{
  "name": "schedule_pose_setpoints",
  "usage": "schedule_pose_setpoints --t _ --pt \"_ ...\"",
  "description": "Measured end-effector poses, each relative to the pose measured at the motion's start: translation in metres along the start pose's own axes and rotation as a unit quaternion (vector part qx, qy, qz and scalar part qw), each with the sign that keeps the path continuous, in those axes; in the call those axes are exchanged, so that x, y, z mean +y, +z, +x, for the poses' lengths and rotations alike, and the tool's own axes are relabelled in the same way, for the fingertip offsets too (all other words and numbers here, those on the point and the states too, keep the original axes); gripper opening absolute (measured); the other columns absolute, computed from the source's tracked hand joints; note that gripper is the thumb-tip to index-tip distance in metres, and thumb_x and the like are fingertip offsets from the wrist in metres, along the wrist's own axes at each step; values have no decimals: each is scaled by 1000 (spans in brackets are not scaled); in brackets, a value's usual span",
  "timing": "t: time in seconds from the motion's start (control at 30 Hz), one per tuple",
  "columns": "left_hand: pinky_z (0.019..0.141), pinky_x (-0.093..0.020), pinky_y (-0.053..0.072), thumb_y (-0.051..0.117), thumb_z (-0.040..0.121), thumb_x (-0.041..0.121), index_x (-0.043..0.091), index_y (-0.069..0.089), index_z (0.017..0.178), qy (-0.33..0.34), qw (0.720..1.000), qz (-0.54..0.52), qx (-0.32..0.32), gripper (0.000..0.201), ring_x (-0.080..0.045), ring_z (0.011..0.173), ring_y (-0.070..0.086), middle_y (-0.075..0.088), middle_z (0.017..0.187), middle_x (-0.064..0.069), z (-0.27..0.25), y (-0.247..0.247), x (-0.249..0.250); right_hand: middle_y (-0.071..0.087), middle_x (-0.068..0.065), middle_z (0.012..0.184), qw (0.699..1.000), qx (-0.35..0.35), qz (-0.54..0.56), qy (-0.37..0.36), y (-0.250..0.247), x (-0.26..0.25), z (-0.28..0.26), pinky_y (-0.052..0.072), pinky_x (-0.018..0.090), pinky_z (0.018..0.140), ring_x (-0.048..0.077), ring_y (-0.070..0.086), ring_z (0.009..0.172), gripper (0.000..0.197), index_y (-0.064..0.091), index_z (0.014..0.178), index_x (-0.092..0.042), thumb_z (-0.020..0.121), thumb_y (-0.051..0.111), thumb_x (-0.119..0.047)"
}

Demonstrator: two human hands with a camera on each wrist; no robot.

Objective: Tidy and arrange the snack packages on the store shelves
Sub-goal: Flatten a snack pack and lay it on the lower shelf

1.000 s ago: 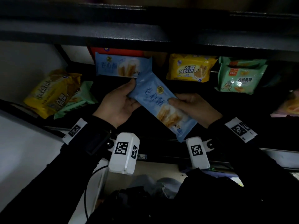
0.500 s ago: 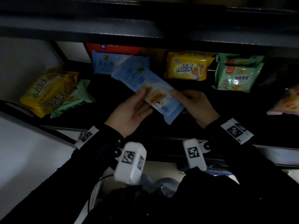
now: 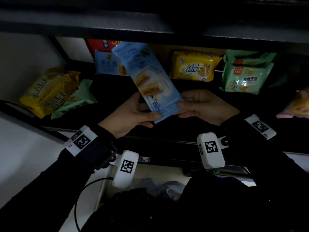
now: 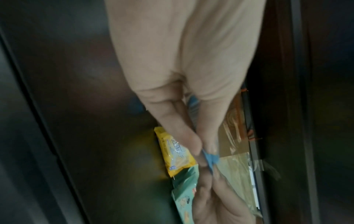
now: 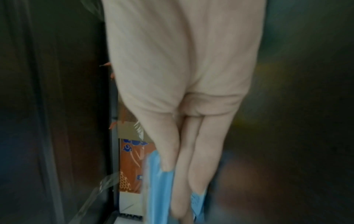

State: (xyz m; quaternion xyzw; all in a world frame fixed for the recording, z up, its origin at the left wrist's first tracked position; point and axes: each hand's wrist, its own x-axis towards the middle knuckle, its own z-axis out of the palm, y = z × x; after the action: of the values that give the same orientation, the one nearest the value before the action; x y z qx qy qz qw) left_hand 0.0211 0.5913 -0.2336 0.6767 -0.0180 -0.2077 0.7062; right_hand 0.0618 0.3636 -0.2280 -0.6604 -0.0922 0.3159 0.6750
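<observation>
A long light-blue snack pack (image 3: 147, 77) stands on end above the dark shelf (image 3: 117, 91), its top leaning back and left. My left hand (image 3: 133, 114) pinches its lower left corner between thumb and fingers. My right hand (image 3: 202, 106) pinches the lower right corner. The left wrist view shows a sliver of the blue pack (image 4: 209, 159) held at my left hand's (image 4: 203, 145) fingertips. In the right wrist view the blue pack (image 5: 159, 189) runs alongside my right hand (image 5: 182, 174). A second blue pack (image 3: 107, 64) stands behind at the shelf's back.
A yellow pack (image 3: 194, 67) and green packs (image 3: 245, 76) stand at the back right. A yellow pack (image 3: 48, 91) and a green pack (image 3: 76, 101) lie tilted at the left. A red box (image 3: 100, 45) stands at the back. The upper shelf's edge (image 3: 150, 30) hangs just above.
The blue pack has turned from slanting down to the right to standing on end. Both hands have moved to its lower edge, and the pack has gone up and back toward the shelf.
</observation>
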Motion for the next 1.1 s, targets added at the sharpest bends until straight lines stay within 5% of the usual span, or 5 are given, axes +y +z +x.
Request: schedule_pose_setpoints --t 0.2,0.33,0.63,0.87,1.1 --pt "72 -24 56 72 70 19 32 33 139 -10 999 -26 -23 81 -10 111 64 67 122 4 1 -8 2 74 -6 89 999 -6 -26 24 -10 -1 0 55 17 70 5 70 81 23 62 105 -14 85 53 -5" --pt "74 -24 56 72 78 21 19 52 129 -1 987 -107 124 55 -16 105 68 70 116 1 12 -11 -1 65 -2 108 997 9 -62 48 -18 -1 3 55 22 82 4 65 92 36 58 113 -25 92 50 3" --pt "77 -31 58 66 85 22 21 64 112 -61 934 -292 196 26 -15 99 68 73 106 1 18 4 -20 61 -1 86 972 225 -67 -18 -3 6 24 48 22 72 13 58 85 10 62 84 -20 87 65 -11" --pt "63 -29 60 60 92 14 10 67 99 -52 868 -428 248 11 -18 83 73 75 94 -10 18 -6 -16 47 10 132 952 302 -43 -27 19 22 31 47 38 99 24 53 117 61 38 136 -9 84 70 -12" --pt "79 -11 47 65 91 17 14 51 108 66 933 15 353 22 -8 94 59 61 97 7 34 -11 -45 43 8 142 921 387 41 -31 -25 43 1 49 22 80 20 52 118 63 25 148 -12 93 56 -6"
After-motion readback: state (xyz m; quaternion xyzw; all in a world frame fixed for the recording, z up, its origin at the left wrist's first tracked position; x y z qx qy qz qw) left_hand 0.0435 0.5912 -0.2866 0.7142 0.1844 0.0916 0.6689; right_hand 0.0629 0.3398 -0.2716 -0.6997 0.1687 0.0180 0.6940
